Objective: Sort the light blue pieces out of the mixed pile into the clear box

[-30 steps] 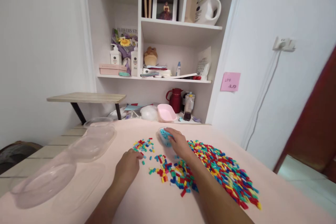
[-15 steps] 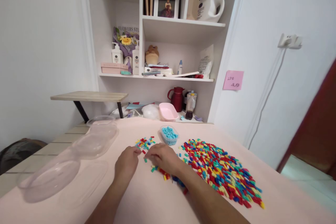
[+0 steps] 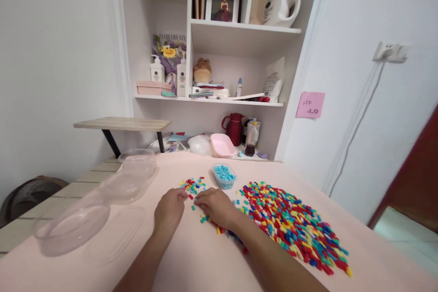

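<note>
My right hand (image 3: 216, 207) is low over the table, its fingertips together at a small blue toy block (image 3: 196, 200). My left hand (image 3: 171, 210) is to its left with fingers curled; what they hold, if anything, is hidden. Just beyond both hands lies a small pile of mixed coloured blocks (image 3: 191, 185). A clear plastic tub (image 3: 225, 184) of light-blue blocks (image 3: 224, 173) stands behind my right hand. A large spread of red, yellow, green and blue blocks (image 3: 290, 223) covers the right side. My right hand and forearm hide part of another group of blocks.
Several clear plastic containers (image 3: 73, 228) and a flat clear lid (image 3: 118, 232) lie along the left of the pink table (image 3: 191, 255). A small wooden stand (image 3: 123, 123) is behind them. At the back are a pink basin (image 3: 223, 146), a red jug (image 3: 234, 128) and a bottle (image 3: 252, 139).
My right hand has left the tub of light-blue blocks and come toward me and left, beside my left hand. My left hand stays near the small pile. The view has shifted slightly.
</note>
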Demonstrator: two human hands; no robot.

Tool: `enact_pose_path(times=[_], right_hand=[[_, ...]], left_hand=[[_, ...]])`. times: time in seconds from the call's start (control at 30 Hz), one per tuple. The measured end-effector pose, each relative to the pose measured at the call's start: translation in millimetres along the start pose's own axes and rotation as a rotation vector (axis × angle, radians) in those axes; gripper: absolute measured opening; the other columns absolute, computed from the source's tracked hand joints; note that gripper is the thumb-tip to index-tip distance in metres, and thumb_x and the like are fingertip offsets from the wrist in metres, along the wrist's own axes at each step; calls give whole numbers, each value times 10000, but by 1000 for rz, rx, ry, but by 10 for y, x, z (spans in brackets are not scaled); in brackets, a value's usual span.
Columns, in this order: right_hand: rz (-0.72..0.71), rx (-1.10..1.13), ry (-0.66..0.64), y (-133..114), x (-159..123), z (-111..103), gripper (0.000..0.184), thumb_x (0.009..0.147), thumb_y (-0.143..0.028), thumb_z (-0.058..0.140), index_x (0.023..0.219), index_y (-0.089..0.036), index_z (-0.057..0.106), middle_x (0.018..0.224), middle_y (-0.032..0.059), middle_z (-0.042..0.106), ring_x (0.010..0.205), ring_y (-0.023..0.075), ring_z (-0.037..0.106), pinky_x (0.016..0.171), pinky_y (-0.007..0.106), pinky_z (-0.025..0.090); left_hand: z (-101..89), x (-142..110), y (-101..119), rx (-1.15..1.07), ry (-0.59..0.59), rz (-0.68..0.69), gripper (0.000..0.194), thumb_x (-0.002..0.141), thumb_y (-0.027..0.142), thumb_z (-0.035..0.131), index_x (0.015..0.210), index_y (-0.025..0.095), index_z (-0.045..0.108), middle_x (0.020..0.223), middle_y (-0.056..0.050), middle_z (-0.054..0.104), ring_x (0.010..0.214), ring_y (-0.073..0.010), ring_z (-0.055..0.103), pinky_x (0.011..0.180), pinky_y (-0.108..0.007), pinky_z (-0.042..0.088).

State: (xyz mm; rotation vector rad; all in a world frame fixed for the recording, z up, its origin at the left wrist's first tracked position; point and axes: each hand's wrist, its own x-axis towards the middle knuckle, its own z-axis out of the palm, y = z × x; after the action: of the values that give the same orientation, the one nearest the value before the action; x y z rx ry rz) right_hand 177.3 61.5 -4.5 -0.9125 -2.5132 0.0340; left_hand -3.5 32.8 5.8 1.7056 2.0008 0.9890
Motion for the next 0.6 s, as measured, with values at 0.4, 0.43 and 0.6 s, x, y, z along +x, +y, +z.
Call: enact_pose_path(times=[0.4,0.43,0.6], right_hand=[[277,-47,386,423,-60,-416,440,864,-103,466,1252,-256,603,1376,69,543,1247,236,496,1036,447,390],[311,-63,381,458,-75,-413,450,863,-107,469,1273,-251,587,1415,77,501,1271,247,474,1038,451,388],[306,-46,400,445,-81,-381,480,851,-104,472,1298,-253,563,1496,91,367,1328,274,399,1040,461,383]], left_hand=[[122,52,-42,-76,-4,150,337,798,85,409,790,236,710,998,-18,714,966,-159,651,825,-261,473],[126,48,-44,-71,-8,164,337,795,78,413,794,232,713,994,-21,708,969,-159,648,847,-266,472],[123,39,-46,-13,-36,208,353,838,72,384,871,210,707,1040,-47,656,1009,-149,623,935,-281,450]])
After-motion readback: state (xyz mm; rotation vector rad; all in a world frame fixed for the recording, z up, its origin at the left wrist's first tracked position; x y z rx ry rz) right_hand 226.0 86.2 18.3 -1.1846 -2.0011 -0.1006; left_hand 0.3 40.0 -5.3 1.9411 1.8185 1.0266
